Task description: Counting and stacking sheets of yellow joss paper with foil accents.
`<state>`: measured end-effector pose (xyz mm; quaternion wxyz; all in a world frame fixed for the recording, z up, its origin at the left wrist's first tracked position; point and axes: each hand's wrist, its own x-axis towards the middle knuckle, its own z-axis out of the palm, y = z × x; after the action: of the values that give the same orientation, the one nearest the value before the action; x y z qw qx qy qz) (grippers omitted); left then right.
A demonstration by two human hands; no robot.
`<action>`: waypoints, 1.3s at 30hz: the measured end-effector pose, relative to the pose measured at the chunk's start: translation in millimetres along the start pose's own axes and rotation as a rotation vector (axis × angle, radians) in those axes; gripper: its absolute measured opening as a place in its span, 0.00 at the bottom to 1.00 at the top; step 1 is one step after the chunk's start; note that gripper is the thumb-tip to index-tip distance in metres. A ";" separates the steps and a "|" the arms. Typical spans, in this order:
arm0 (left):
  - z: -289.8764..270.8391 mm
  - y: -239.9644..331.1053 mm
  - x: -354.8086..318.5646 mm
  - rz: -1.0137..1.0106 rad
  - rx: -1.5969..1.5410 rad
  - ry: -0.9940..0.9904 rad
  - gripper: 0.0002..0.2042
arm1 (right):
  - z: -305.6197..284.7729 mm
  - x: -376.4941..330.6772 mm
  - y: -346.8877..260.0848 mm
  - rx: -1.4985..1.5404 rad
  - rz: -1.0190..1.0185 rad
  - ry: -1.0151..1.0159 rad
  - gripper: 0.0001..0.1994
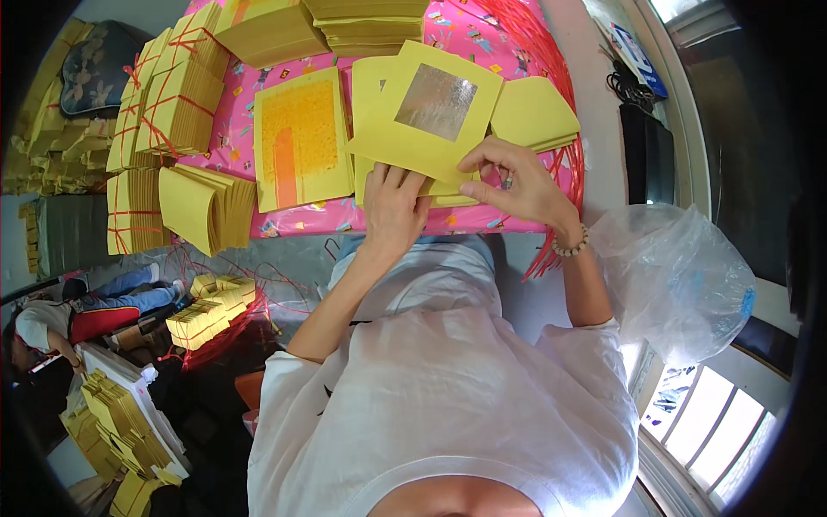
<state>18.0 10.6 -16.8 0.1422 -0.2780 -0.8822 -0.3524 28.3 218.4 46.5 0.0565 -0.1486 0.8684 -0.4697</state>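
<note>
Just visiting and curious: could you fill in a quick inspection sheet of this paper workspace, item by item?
Surface: table under a pink patterned cloth, crowded with paper.
Job's things: yellow sheet with a silver foil square, tilted, on a yellow stack; both hands touch its near edge.
Clutter: sheet with an orange printed patch; loose yellow stack; bundles tied with red string; loose red strings; clear plastic bag.
Hands: left hand flat on the paper; right hand pinching its edge, bead bracelet on the wrist.
Cables: black cable on the ledge at right.
Surroundings: more yellow bundles on the floor; another person low at left; window.
</note>
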 end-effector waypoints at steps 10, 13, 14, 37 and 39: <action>5.5 -3.1 -6.6 -0.016 -0.114 0.040 0.20 | 8.6 -0.6 -1.8 -0.274 -0.150 0.072 0.14; 9.7 -6.7 -11.7 0.017 -0.188 0.080 0.20 | 7.8 1.5 -2.8 -0.272 -0.172 0.078 0.15; 10.7 -7.3 -12.1 0.015 -0.188 0.077 0.20 | 7.9 2.1 -2.6 -0.270 -0.169 0.077 0.15; 12.8 -10.5 -12.2 0.170 -0.159 0.101 0.32 | 13.4 3.9 19.3 -0.137 -0.177 0.002 0.11; 14.1 -11.6 -12.6 0.167 -0.166 0.104 0.32 | 12.8 3.5 19.8 -0.110 -0.162 -0.002 0.11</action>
<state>20.5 8.7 -38.7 0.1929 -0.3427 -0.8152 -0.4252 23.9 217.3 23.1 0.0107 -0.2216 0.8780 -0.4241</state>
